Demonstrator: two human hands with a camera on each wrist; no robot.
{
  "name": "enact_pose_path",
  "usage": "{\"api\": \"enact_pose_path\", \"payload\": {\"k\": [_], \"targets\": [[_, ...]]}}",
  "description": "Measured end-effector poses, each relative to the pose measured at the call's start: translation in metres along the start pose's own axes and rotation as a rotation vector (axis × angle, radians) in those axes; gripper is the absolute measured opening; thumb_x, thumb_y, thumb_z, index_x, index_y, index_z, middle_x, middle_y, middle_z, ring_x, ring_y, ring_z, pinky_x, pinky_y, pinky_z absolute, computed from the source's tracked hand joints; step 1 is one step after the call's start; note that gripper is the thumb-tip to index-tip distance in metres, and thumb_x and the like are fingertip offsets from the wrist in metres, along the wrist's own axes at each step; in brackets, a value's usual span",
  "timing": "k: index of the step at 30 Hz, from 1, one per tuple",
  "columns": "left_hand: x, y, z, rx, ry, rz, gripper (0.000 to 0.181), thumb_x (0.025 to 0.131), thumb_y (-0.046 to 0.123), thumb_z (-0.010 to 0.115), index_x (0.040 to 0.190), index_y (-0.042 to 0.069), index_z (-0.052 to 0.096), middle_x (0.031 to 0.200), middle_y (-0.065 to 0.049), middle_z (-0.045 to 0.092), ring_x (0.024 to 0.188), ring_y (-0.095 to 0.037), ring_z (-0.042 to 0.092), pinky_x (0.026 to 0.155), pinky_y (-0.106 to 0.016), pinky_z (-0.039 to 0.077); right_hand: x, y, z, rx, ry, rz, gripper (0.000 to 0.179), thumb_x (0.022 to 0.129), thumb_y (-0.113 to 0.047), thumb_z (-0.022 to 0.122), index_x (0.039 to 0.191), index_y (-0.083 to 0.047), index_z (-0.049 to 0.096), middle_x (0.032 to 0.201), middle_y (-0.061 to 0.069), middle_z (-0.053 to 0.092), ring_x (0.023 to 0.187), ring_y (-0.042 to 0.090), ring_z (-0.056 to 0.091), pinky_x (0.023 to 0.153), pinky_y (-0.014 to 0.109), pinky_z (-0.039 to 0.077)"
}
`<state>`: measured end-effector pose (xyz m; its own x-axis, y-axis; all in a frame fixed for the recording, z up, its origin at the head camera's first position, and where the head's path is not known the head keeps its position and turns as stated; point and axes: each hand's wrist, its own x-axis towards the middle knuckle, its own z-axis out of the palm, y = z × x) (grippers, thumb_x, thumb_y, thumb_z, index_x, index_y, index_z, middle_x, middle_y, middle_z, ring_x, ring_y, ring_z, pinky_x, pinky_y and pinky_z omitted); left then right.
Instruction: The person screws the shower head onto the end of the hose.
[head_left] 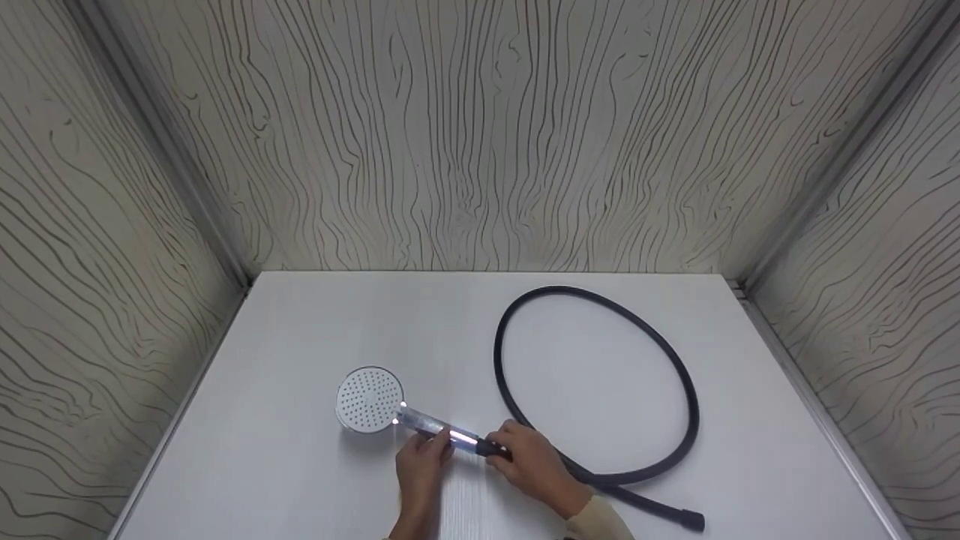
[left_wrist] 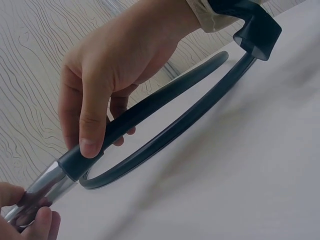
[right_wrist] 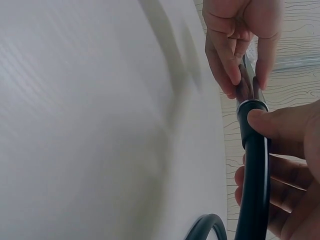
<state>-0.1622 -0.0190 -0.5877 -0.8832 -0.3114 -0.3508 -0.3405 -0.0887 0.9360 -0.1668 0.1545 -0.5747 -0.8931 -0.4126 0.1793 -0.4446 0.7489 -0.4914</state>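
A chrome shower head [head_left: 369, 400] with a round perforated face points left over the white table, its shiny handle angled down to the right. My left hand [head_left: 421, 463] grips that handle near its lower end. With thumb and fingers, my right hand [head_left: 534, 463] pinches the black connector [left_wrist: 80, 162] of a shower hose [head_left: 691, 405]. Connector and handle end meet in line, the black collar right against the chrome in the right wrist view. Beyond my right hand the hose forms a large loop across the table's right side.
The hose's other end [head_left: 691, 519] lies at the lower right of the white table [head_left: 300, 322]. Wood-grain panels [head_left: 480, 135] stand behind and on both sides, joined by grey corner strips.
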Motion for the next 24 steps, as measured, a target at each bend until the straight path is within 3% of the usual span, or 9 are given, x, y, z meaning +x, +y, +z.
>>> {"api": "enact_pose_path", "payload": {"k": [10, 17, 24], "targets": [[-0.0002, -0.0013, -0.0015, 0.007, -0.012, -0.061, 0.046, 0.093, 0.025, 0.064, 0.123, -0.009, 0.053, 0.111, -0.022, 0.068, 0.102, -0.029, 0.07, 0.089, -0.033, 0.06, -0.0016, 0.0002, 0.0012, 0.013, -0.014, 0.016, 0.013, 0.083, -0.019, 0.075, 0.095, -0.015, 0.073, 0.08, -0.01, 0.058, 0.068, -0.002, 0.045, 0.058, 0.013, 0.043], [0.0001, -0.0048, -0.0029, 0.015, -0.007, -0.076, 0.041, 0.092, 0.022, 0.065, 0.118, -0.009, 0.056, 0.102, -0.018, 0.07, 0.087, -0.018, 0.069, 0.078, -0.032, 0.059, -0.0045, 0.0014, 0.0026, 0.029, -0.027, 0.008, 0.011, 0.082, -0.019, 0.075, 0.093, -0.016, 0.072, 0.079, -0.01, 0.058, 0.068, -0.003, 0.045, 0.057, 0.013, 0.042], [0.0018, -0.0066, -0.0036, 0.004, -0.047, -0.116, 0.04, 0.094, 0.023, 0.062, 0.119, -0.006, 0.057, 0.103, -0.015, 0.069, 0.09, -0.018, 0.068, 0.083, -0.034, 0.059, -0.0053, 0.0048, 0.0029, 0.061, -0.045, 0.016, 0.01, 0.083, -0.018, 0.074, 0.093, -0.016, 0.072, 0.08, -0.009, 0.056, 0.068, -0.002, 0.044, 0.057, 0.013, 0.041]]}}
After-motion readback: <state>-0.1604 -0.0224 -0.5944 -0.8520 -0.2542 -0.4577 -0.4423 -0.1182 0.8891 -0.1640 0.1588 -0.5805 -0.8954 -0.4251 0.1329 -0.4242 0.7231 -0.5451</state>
